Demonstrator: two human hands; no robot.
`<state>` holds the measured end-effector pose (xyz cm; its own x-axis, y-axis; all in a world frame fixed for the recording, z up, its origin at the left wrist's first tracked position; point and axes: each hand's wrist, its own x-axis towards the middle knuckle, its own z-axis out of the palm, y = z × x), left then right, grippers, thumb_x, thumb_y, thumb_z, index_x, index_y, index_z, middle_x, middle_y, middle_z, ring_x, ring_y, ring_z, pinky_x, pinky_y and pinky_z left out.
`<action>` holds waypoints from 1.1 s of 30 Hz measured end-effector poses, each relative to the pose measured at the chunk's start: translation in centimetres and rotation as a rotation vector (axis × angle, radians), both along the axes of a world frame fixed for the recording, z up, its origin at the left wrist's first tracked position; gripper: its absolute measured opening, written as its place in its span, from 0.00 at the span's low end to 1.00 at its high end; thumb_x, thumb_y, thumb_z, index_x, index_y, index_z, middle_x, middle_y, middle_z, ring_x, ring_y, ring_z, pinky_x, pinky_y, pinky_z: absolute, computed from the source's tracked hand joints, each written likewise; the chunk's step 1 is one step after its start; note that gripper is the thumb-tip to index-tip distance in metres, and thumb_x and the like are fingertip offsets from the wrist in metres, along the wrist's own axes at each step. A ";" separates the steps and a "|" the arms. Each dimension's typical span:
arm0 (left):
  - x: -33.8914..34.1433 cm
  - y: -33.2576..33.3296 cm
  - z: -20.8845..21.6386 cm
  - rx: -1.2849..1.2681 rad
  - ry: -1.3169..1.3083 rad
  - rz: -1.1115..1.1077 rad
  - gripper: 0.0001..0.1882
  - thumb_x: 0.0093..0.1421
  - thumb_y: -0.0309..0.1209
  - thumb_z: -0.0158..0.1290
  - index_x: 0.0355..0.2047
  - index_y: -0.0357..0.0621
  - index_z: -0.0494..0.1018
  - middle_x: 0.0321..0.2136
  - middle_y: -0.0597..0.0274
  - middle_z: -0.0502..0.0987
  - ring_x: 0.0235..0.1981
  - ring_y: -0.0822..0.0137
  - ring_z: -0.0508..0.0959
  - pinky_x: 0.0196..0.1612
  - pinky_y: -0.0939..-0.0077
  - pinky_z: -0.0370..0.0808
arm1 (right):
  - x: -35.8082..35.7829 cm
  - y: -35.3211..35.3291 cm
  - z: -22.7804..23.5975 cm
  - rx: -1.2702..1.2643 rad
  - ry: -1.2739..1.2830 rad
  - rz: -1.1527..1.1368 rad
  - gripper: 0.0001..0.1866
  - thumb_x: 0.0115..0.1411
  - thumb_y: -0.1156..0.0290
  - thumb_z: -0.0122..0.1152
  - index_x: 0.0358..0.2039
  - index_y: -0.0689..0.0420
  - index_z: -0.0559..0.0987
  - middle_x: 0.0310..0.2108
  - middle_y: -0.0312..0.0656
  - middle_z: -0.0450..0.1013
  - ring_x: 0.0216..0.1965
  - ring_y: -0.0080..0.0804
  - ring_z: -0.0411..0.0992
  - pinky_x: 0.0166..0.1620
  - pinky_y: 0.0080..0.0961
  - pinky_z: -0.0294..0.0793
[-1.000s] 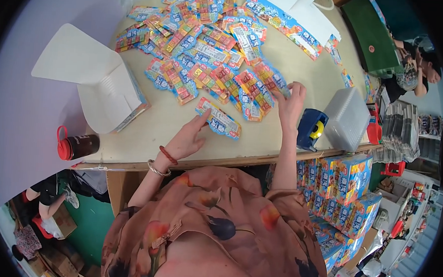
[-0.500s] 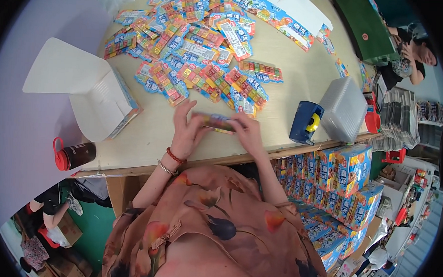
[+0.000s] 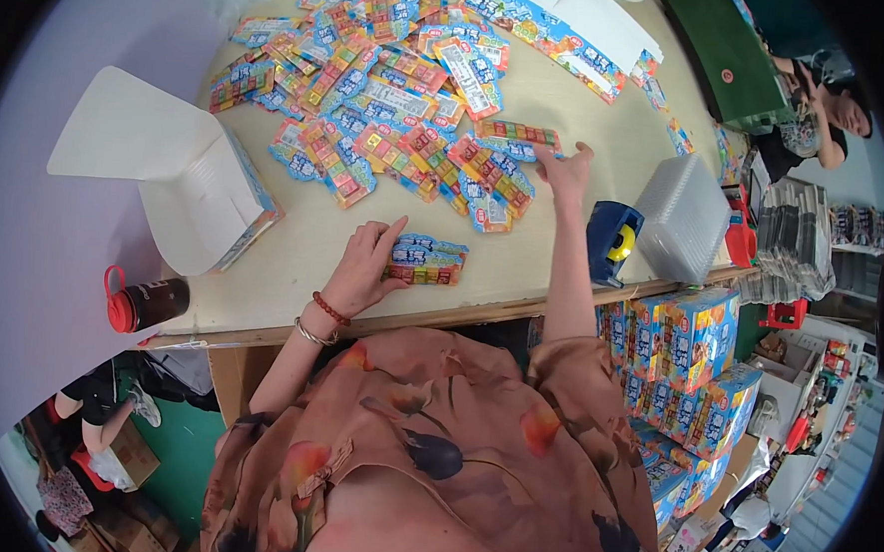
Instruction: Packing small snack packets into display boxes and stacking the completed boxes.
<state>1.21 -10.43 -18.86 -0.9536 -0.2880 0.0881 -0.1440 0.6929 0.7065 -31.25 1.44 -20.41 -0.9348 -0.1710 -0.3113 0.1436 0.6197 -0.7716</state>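
Note:
My left hand (image 3: 360, 269) is closed around the left end of a small stack of candy packs (image 3: 429, 260), colourful blister cards with blue scalloped tops, held at the table's near side. Stretched forward to the right, my right hand (image 3: 565, 173) has its fingers apart and its thumb side against the right end of another candy pack (image 3: 517, 138). That pack lies at the right edge of a loose pile of similar packs (image 3: 371, 97). Part of the pack's end is hidden behind the fingers.
An open white carton (image 3: 201, 198) and a dark bottle with a red lid (image 3: 151, 304) stand left. To the right are a blue tape dispenser (image 3: 612, 243) and clear plastic trays (image 3: 680, 219). A flattened printed carton (image 3: 554, 37) lies far back; filled boxes (image 3: 699, 339) are stacked lower right.
My right hand has let go of the packs held between both hands and moved forward right to the pile's edge. My left hand has lowered its stack slightly toward the table.

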 end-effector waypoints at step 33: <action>3.5 0.1 -1.9 0.392 0.088 0.025 0.22 0.50 0.17 0.60 0.45 0.41 0.68 0.47 0.54 0.68 0.45 0.59 0.74 0.43 0.72 0.76 | 12.6 4.6 5.6 -0.198 0.101 0.548 0.12 0.51 0.75 0.67 0.33 0.61 0.73 0.21 0.43 0.71 0.22 0.27 0.71 0.27 0.28 0.71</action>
<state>4.76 -10.35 -20.79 -0.9397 -0.3386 0.0482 -0.0840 0.3652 0.9271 -18.64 6.06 -14.79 -0.7171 -0.6831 -0.1382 -0.2373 0.4258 -0.8732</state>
